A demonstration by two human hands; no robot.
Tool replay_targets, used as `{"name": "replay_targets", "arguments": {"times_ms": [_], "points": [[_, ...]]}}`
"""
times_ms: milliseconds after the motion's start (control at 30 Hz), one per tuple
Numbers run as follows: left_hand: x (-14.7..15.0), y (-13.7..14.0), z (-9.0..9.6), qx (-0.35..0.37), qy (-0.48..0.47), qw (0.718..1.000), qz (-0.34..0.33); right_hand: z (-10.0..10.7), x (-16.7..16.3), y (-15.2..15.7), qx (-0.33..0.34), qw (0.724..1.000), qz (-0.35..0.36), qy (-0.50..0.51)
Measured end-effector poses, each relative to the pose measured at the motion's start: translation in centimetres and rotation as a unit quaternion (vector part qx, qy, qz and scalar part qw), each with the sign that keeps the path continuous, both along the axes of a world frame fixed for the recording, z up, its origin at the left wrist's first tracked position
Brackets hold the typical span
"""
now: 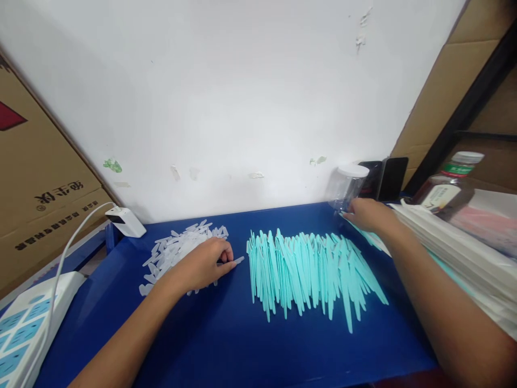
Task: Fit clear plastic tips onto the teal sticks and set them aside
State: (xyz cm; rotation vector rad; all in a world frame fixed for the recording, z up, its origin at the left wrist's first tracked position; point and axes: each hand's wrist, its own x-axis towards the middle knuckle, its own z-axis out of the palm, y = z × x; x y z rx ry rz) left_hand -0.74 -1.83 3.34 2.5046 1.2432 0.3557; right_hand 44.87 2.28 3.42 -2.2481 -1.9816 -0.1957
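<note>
My left hand (216, 258) is closed in a pinch on a small translucent blade cap (239, 260), which sticks out past the fingertips. Behind and beside that hand lies a heap of similar caps (177, 253), partly covered by it. Slim turquoise eyebrow razors (302, 269) are spread in a wide row at the middle, handles toward me. My right hand (369, 214) is at the far right, below the clear jar (347, 186). Its fingers are closed on what looks like a turquoise eyebrow razor, mostly hidden. More turquoise pieces (365, 234) lie under that hand.
A white wall backs the blue table (226, 345). At left stand a small white device (126, 222) with a cable, a power strip (36, 323) and a cardboard box (44, 178). On the right are dark phone-like slabs (392, 178), a bottle (448, 183) and stacked white material (436, 231).
</note>
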Motion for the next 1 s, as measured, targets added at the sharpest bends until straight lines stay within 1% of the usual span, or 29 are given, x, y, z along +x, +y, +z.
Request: {"name": "replay_targets", "arguments": {"times_ms": [33,67,100,133,200,233,300,400,567,733,867,933,1000], "points": [[0.1,-0.1,-0.1,0.005,-0.004,1.0,0.0,0.3,-1.3,-0.3,0.004,1.0,0.023,0.014],[0.2,-0.3,-0.1,0.01,-0.006,1.0,0.001,0.6,-2.8,-0.6,0.007,0.997,0.063,0.036],[0.3,-0.4,-0.1,0.014,-0.006,1.0,0.003,0.8,-4.4,-1.0,0.009,0.985,0.139,0.102],[0.4,-0.5,-0.2,0.017,-0.004,1.0,0.005,1.0,-5.9,-1.6,0.003,0.967,0.197,0.162],[0.7,-0.7,-0.3,0.019,0.004,1.0,0.009,1.3,-8.7,-2.8,-0.024,0.942,0.255,0.218],[0.9,-0.8,-0.4,0.02,0.008,1.0,0.01,1.4,-9.7,-3.5,-0.042,0.932,0.276,0.23],[1.1,-0.9,-0.5,0.021,0.015,1.0,0.01,1.5,-11.2,-4.8,-0.083,0.922,0.299,0.233],[1.4,-1.1,-0.6,0.024,0.024,0.999,0.015,1.6,-12.4,-6.2,-0.123,0.919,0.314,0.206],[1.9,-1.5,-0.4,0.038,0.029,0.999,0.022,1.2,-13.6,-7.3,-0.127,0.919,0.315,0.199],[2.4,-1.3,-1.2,0.056,0.021,0.998,0.014,1.1,-14.0,-7.5,-0.134,0.918,0.307,0.211],[2.6,-1.1,-1.6,0.074,0.022,0.997,0.01,1.1,-13.8,-7.3,-0.142,0.924,0.281,0.217],[2.7,-1.1,-1.5,0.082,0.033,0.996,0.007,1.1,-13.6,-7.0,-0.134,0.932,0.266,0.208],[2.7,-1.0,-1.4,0.085,0.045,0.995,0.004,1.1,-13.4,-6.6,-0.112,0.939,0.255,0.201]]}}
